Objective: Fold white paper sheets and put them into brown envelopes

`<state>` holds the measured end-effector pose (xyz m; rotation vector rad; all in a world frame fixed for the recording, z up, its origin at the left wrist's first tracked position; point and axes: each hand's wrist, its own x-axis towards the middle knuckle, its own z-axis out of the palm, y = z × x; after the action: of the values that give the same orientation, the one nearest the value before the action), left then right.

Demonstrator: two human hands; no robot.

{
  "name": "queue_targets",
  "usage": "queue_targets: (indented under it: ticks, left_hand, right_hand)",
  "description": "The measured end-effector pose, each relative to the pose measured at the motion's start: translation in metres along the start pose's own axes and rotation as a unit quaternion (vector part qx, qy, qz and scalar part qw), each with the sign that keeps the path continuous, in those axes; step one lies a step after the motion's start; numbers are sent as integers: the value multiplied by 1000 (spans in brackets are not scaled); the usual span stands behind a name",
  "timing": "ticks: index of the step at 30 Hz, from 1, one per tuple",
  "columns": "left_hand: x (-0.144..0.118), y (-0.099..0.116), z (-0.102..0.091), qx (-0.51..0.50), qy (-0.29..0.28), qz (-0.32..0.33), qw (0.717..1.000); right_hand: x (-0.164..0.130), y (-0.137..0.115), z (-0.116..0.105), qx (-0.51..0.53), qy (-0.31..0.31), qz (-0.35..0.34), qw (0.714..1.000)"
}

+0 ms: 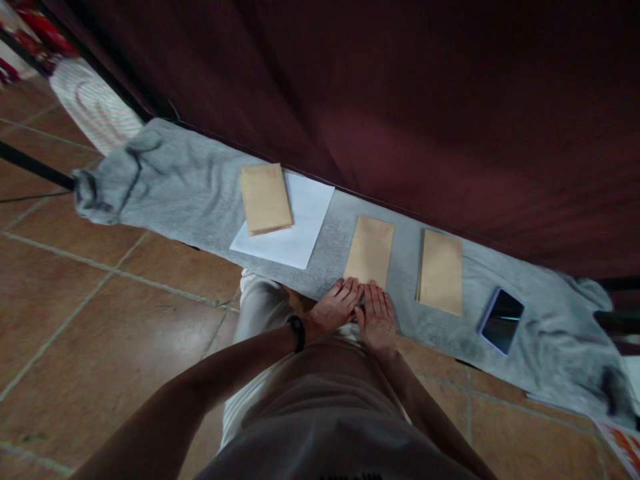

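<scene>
A flat tan paper envelope lies lengthwise on the long grey felt cloth that covers a narrow bench or ledge, its near short edge at the cloth's front border. Both hands rest at that near edge: the left hand lies palm down with its fingers spread flat, fingertips touching the envelope's lower left corner, and the right hand lies flat just beside it, fingers extended toward the lower right corner. Neither hand grips anything; both are open and pressed against the cloth. A black band circles the left wrist.

To the right, a second tan paper envelope lies parallel, apart from the first. Further right rests a dark-screened smartphone with a pale lilac case. To the left, a small stack of tan envelopes sits on a white sheet of paper. A dark maroon curtain hangs behind the cloth, and terracotta floor tiles spread below.
</scene>
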<state>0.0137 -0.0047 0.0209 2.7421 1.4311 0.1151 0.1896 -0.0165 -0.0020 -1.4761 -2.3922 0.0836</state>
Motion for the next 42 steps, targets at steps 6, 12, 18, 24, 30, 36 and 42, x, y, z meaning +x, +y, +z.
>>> queue_targets:
  ticks: [6,12,18,24,30,36,42]
  left_hand:
    - [-1,-1,2,19,13,10,1000]
    - [-5,-10,11,9,25,-9,1000]
    - [-15,-21,16,-22,50,-38,998]
    - [-11,-15,13,-58,99,-52,992]
    - [0,-2,11,-91,99,9,991]
    - [2,-6,13,-85,95,15,992]
    - [3,-9,12,-79,103,14,991]
  right_hand:
    - [-1,0,2,8,15,14,1000]
    - [-2,2,-2,-11,13,33,999]
    - [-7,7,-5,-16,15,40,999]
    - [-8,8,-7,-22,13,42,999]
    - [-8,11,-8,-22,12,40,999]
    - [3,13,-15,23,8,14,1000]
    - [12,6,-14,48,-4,-7,999]
